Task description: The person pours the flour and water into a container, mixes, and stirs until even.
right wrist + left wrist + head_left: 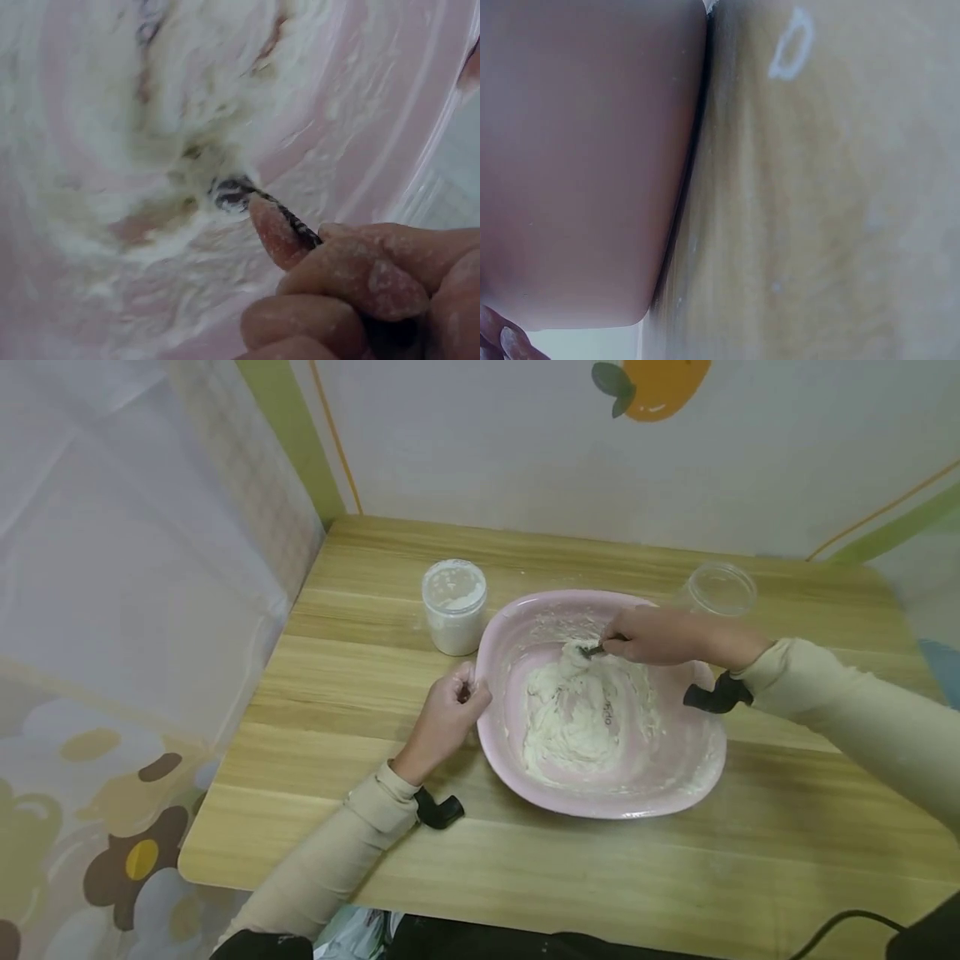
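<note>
A pink plastic basin (600, 806) holds sticky pale dough (558, 735) smeared over its bottom and sides. At its left rim my left hand (444, 714) grips the edge, fingers curled; in the left wrist view, fingertips (514, 341) show against the basin's outer wall (585, 165). My right hand (663, 637) reaches over the right side and holds a thin dark spoon-like utensil (289, 217) by its handle. The utensil's head is coated and partly hidden in dough near the far side. Flour or dough clings to the right fingers (337, 277).
A clear jar of white powder (454, 622) stands behind and left of the basin. A clear round lid or container (722, 589) sits at the back right. All stand on a wooden table (300, 760) against a printed wall covering. A black cable (847, 917) lies front right.
</note>
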Demonstrator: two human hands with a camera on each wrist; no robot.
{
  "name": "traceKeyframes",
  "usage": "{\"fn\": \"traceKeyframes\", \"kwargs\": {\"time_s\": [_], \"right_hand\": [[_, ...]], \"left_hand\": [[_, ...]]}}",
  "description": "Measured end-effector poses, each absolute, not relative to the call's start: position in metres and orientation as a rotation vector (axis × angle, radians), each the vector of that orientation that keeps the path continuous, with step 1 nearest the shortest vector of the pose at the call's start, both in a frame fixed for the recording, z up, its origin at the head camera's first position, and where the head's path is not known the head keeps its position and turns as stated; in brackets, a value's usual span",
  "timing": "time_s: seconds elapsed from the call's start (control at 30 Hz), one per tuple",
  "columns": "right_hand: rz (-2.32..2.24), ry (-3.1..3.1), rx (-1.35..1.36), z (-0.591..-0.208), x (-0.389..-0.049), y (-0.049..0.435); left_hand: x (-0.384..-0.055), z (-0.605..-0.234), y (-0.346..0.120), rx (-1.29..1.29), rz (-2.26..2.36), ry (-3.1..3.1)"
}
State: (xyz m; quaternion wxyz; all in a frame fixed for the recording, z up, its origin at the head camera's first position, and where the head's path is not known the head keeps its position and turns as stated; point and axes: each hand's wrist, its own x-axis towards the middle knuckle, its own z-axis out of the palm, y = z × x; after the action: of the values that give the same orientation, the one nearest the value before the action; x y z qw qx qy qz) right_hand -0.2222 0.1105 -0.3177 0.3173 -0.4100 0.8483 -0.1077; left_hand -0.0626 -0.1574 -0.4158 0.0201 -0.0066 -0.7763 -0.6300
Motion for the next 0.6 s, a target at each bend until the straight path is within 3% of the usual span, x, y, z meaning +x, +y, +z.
{"fn": "traceKeyframes", "kwargs": {"time_s": [0.33,0.6], "right_hand": [[-0.346,1.957,-1.293,-0.328,-0.181,0.091],[-0.121,1.911,-1.458,-0.319,-0.155,0.108]], "left_hand": [[-0.061,-0.416,-0.157,-0.019,-1.93,-2.415],[-0.06,-0.418,-0.155,-0.026,-1.94,-2.397]]}}
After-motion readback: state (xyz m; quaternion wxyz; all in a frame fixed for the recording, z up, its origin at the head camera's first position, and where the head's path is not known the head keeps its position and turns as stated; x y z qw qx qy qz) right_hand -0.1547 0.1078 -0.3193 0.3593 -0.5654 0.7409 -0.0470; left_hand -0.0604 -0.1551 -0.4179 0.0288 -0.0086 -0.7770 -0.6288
